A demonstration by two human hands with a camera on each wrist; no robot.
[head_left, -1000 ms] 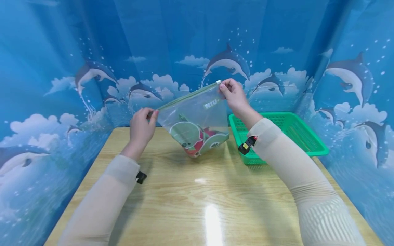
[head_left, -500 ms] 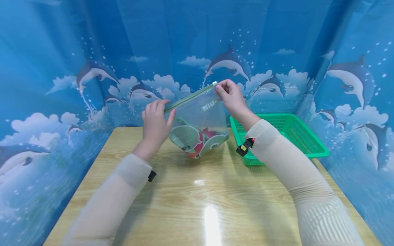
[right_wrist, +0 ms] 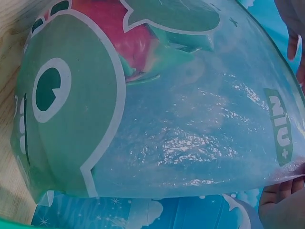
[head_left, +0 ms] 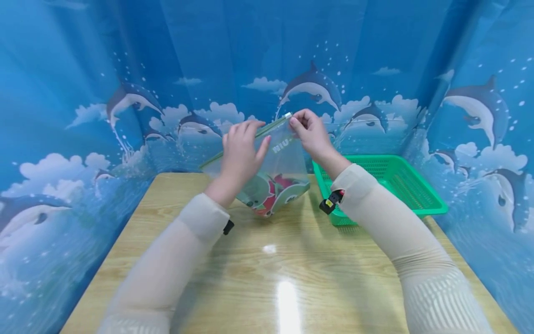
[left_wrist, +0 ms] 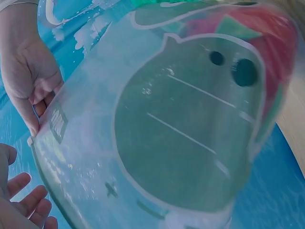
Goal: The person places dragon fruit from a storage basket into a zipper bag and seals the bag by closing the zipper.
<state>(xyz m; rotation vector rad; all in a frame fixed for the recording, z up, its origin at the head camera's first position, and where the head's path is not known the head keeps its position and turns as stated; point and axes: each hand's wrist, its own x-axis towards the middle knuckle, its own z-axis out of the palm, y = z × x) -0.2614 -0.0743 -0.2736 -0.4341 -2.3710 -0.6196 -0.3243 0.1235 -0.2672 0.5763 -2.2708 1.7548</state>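
Observation:
A clear zip bag [head_left: 277,162] with green cartoon prints and a "NIU+" label hangs tilted over the table, its bottom low at the wood. Something red and green [right_wrist: 136,47] lies inside at the bottom; its kind is blurred by the plastic. My right hand [head_left: 312,137] pinches the bag's upper right corner, right beside the white zip slider [head_left: 288,115]. My left hand [head_left: 242,153] is at the middle of the green zip edge, fingers spread and relaxed. In the left wrist view, that left hand [left_wrist: 24,205] shows beside the edge with nothing in its fingers.
A green perforated plastic basket [head_left: 344,219] stands at the right rear of the wooden table [head_left: 250,273], close to my right forearm. Blue curtains [head_left: 233,55] printed with dolphins surround the table at the back and sides.
My left hand has let go of the bag's left corner and moved right along the zip edge towards the slider. The right hand keeps its pinch on the right corner.

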